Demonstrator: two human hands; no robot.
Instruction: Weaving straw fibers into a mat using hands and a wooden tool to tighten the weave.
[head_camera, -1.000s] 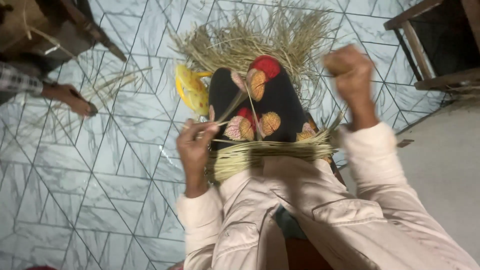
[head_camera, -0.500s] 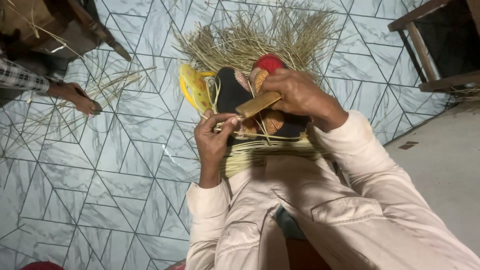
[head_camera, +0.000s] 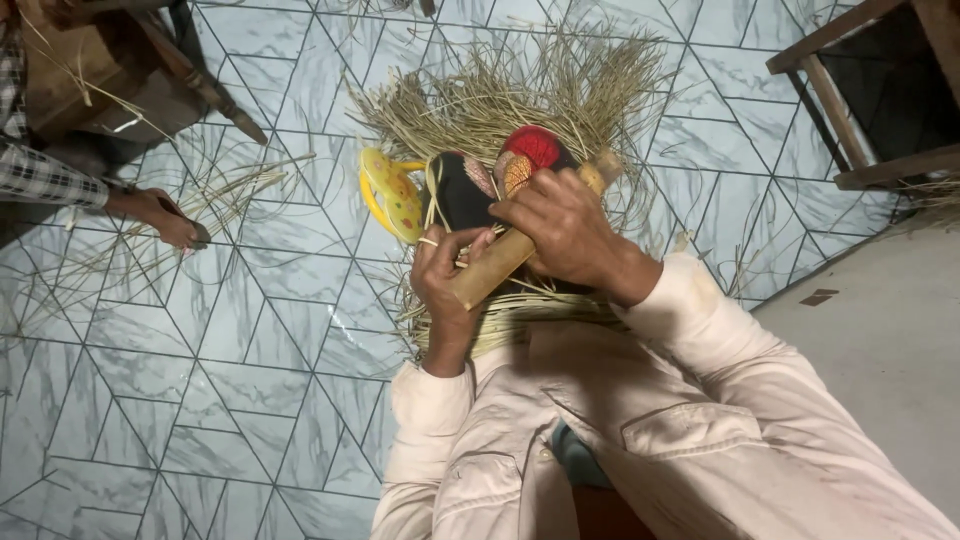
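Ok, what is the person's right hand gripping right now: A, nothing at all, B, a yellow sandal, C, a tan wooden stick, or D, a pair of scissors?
C: the right hand is wrapped around a tan wooden stick that slants across the lap, its lower end beside the left hand, while the yellow sandal lies on the floor untouched.

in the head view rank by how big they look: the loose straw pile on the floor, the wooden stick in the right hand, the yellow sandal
1. Straw pile, clearly largest.
2. Wooden stick and yellow sandal look about alike; the stick sits nearer the camera and the right hand hides part, so no ranking.
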